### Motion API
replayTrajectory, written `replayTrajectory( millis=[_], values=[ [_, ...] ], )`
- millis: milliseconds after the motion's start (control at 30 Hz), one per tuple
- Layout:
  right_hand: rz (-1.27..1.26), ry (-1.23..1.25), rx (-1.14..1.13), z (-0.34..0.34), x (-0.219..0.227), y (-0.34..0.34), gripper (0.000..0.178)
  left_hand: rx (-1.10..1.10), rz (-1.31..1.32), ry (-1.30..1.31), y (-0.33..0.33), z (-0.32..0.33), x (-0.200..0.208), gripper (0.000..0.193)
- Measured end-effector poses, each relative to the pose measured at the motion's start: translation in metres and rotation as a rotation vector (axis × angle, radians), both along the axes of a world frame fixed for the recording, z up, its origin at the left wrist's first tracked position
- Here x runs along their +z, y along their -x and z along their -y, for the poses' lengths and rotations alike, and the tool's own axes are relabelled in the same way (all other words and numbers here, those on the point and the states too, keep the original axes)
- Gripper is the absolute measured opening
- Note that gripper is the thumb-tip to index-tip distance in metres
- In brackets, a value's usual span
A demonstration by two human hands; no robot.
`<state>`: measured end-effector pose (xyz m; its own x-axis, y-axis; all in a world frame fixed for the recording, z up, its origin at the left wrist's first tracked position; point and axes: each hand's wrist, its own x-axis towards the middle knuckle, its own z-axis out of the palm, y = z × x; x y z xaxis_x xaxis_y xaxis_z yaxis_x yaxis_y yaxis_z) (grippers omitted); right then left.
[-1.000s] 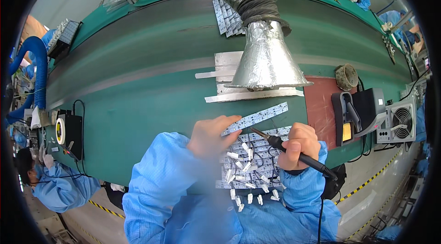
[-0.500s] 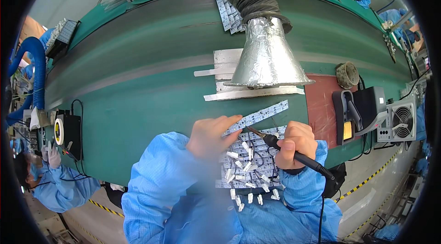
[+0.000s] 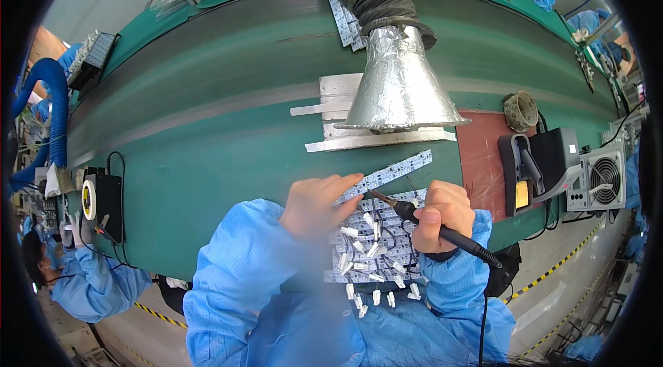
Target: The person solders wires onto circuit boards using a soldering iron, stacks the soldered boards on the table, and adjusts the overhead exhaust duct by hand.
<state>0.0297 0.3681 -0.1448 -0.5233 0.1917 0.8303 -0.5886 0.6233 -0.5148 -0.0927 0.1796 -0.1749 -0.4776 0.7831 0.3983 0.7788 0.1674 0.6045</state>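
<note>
My left hand (image 3: pixel 316 205) pinches the near end of a narrow circuit board strip (image 3: pixel 394 171), which slants up to the right above the green bench. In my right hand (image 3: pixel 445 215) is a black-handled soldering iron (image 3: pixel 459 239), its tip touching or very close to the strip's lower edge beside my left fingers. Below both hands lie several more board strips (image 3: pixel 338 253) side by side, with dark wires and white connectors (image 3: pixel 376 251) on them. Some connectors hang over the bench edge near my body. A blurred patch covers part of my left wrist.
A foil-covered fume hood (image 3: pixel 404 84) hangs over a white block (image 3: pixel 340 87). At right are a soldering iron stand (image 3: pixel 521 174), a round pot (image 3: pixel 521 111) and a fan unit (image 3: pixel 604 177). A solder reel device (image 3: pixel 103 205) stands left. Co-workers in blue sit around the line.
My hands, the strip and the soldering iron keep almost the same position. Board strips on the far belt have shifted slightly behind the hose.
</note>
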Motion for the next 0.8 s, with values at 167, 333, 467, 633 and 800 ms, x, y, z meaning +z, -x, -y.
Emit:
replayTrajectory(
  millis=[167,333,467,633,800],
  values=[
    [-0.006,0.013,0.011,-0.003,-0.003,0.004,0.028,0.007,-0.009,-0.008,0.002,-0.002,-0.001,0.033],
    [-0.016,-0.019,-0.043,-0.010,0.010,-0.008,0.031,-0.050,0.027,-0.064,0.000,-0.011,0.007,0.033],
    [0.029,0.221,-0.180,-0.028,0.008,-0.024,0.031,-0.022,0.142,-0.063,-0.002,-0.004,0.008,0.033],
    [0.014,0.352,-0.290,-0.033,0.000,-0.021,0.032,0.036,0.217,-0.102,-0.005,0.010,-0.005,0.032],
    [0.001,0.485,-0.205,-0.039,-0.028,-0.013,0.035,0.088,0.268,-0.101,-0.003,0.004,-0.005,0.030]
  ],
)
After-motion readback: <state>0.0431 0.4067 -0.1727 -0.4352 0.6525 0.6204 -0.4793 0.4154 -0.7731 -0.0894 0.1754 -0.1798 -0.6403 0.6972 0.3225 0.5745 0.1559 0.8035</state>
